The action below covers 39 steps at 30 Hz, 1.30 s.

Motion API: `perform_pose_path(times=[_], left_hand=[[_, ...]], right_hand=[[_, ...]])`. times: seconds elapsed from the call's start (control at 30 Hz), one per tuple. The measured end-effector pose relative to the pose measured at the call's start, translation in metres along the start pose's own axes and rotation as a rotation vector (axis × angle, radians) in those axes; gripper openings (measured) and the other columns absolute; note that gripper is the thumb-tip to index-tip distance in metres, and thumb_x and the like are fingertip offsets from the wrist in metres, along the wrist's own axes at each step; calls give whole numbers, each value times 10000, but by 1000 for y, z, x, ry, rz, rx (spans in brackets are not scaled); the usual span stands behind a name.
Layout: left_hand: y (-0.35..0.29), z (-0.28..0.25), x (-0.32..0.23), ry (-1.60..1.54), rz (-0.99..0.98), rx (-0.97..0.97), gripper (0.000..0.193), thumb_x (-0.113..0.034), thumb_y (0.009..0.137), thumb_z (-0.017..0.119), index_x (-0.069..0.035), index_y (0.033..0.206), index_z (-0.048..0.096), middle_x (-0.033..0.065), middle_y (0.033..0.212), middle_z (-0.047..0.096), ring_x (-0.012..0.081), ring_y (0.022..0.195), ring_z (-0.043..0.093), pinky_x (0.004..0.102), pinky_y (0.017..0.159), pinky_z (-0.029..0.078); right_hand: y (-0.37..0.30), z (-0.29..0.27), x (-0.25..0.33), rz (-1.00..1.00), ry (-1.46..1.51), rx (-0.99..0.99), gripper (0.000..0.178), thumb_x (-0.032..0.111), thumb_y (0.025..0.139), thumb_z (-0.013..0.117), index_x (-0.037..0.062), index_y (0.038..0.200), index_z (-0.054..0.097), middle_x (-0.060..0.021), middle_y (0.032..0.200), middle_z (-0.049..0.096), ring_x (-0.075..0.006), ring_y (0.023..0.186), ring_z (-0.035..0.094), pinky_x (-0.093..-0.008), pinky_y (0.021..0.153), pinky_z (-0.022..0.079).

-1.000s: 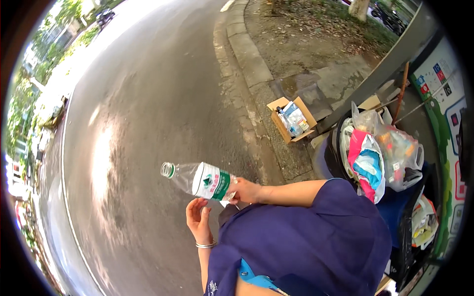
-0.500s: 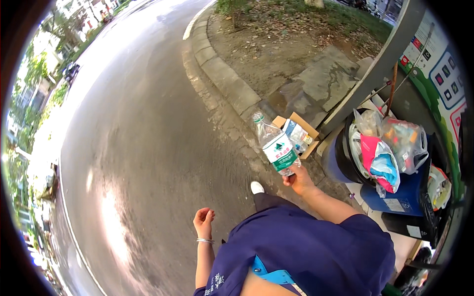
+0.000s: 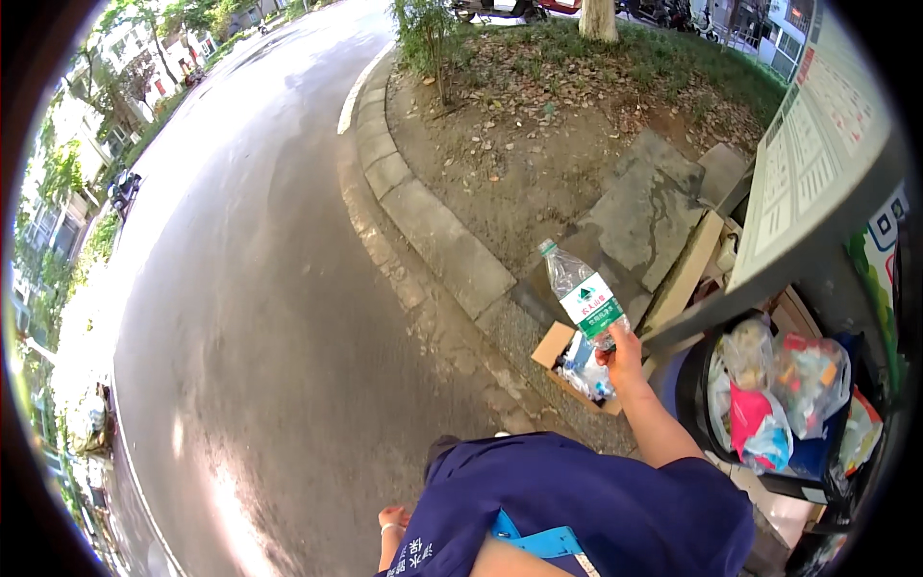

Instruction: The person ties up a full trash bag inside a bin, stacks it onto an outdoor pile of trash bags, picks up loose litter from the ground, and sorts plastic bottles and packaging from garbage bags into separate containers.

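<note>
I'm holding the bottle (image 3: 588,300) out over the box (image 3: 552,344) as the view shows it, with the right hand (image 3: 625,354) clamping thumb and fingers on its base end; the neck is tilting up and away to the left. I'm judging it light and thin-walled (it's looking empty), so a hard squeeze would be denting it, and the smooth plastic may be slipping if wet. The labelled middle or stiffer neck would be giving a surer hold. The left hand (image 3: 394,517) is hanging low by the shirt (image 3: 596,490), and I can't tell whether its fingers are together. The frame (image 3: 808,248) and bin (image 3: 694,399) are crowding the right; leftward, past the kerb (image 3: 447,245), the road (image 3: 260,317) is offering wide room.
</note>
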<state>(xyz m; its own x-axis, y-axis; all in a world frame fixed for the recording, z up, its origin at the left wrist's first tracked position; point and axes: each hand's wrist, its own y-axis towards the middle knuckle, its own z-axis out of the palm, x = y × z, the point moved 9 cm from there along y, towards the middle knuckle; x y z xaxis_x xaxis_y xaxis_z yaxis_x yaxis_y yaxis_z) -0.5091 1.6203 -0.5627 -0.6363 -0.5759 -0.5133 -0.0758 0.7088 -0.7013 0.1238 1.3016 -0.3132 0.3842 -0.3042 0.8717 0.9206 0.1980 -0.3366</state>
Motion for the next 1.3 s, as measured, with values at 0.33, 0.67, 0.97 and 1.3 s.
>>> perform_pose_path(times=[0.33,0.67,0.97,1.3], left_hand=[[214,52,-188,-40,-148,78,74,-2,788,668,5,851,631,129,654,645,229,515,621,356,450,509],[384,171,-687,-40,377,250,106,-71,845,646,-6,929,640,114,757,681,193,572,644,315,470,512],[428,265,-856,36,359,266,161,-97,784,724,-11,887,635,62,673,631,179,561,602,323,510,516],[412,364,-1023,221,108,278,194,-127,780,727,-30,923,639,88,792,631,190,667,604,342,584,515]], right_hand=[[227,165,66,-220,-5,-210,199,241,870,652,55,905,588,-59,685,612,-145,434,542,-258,341,369],[497,319,196,-350,-204,-341,269,293,812,712,66,815,567,-50,615,579,-141,371,490,-268,310,312],[845,528,386,-618,-1217,-492,324,338,721,691,42,852,666,-131,725,662,-269,679,666,-394,613,518],[1080,712,547,-887,-1869,-496,321,203,759,731,70,1024,606,-147,1030,580,-307,855,668,-412,703,559]])
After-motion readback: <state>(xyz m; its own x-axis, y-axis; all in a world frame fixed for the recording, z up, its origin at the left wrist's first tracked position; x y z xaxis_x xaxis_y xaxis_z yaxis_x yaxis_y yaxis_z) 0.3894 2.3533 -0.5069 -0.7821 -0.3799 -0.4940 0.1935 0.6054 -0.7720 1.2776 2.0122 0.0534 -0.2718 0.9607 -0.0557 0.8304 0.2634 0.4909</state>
